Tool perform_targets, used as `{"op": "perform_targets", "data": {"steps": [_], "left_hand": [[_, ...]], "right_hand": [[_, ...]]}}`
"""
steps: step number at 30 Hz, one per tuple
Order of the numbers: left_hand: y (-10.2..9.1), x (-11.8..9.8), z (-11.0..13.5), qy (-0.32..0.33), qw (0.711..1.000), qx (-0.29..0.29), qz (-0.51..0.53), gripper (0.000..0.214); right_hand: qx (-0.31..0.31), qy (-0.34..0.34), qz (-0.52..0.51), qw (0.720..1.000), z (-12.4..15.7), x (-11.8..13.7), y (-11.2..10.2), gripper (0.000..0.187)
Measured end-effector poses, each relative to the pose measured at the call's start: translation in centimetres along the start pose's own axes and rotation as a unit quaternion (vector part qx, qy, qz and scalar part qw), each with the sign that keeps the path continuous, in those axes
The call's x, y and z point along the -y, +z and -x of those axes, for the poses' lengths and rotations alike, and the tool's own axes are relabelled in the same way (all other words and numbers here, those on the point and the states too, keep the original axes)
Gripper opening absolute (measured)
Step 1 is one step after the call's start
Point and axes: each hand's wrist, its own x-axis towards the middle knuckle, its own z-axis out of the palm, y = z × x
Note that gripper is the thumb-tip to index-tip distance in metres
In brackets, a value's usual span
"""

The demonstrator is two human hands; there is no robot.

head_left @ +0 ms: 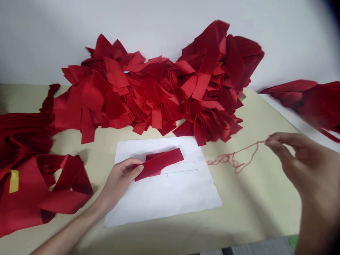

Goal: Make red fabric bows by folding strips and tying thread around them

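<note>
Left hand rests with its fingers together on a folded red fabric strip, lying on a white paper sheet; pressing flat like that helps stop the layers sliding. Right hand pinches a loose red thread above the table. Big heap of red fabric strips sits loose behind the sheet.

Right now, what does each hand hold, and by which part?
The right hand pinches a red thread by its end. The left hand touches the end of a folded red strip; grip cannot be told.
</note>
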Motion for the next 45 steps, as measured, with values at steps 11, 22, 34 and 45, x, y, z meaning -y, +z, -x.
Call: {"op": "perform_targets", "data": {"steps": [11, 22, 34, 45], "left_hand": [[0.1, -0.6, 0.8, 0.084, 0.995, -0.025, -0.044, 0.017], [1.4, -1.5, 1.8, 0.122, 0.991, 0.024, -0.055, 0.021], [1.0, -1.9, 2.3, 0.022, 0.996, 0.053, 0.075, 0.026], [0.9, -2.3, 2.9, -0.007, 0.995, 0.035, 0.093, 0.030]], "right_hand": [[0.021, -0.124, 0.149, 0.981, -0.2, -0.4, 0.8, 0.026], [0.316, -0.272, -0.280, 0.865, 4.3, 17.0, 3.4, 0.023], [0.209, -0.375, -0.230, 0.873, 6.7, 16.7, 5.5, 0.028], [0.197, -0.348, -0.254, 0.881, 6.6, 16.4, 5.2, 0.031]]}}
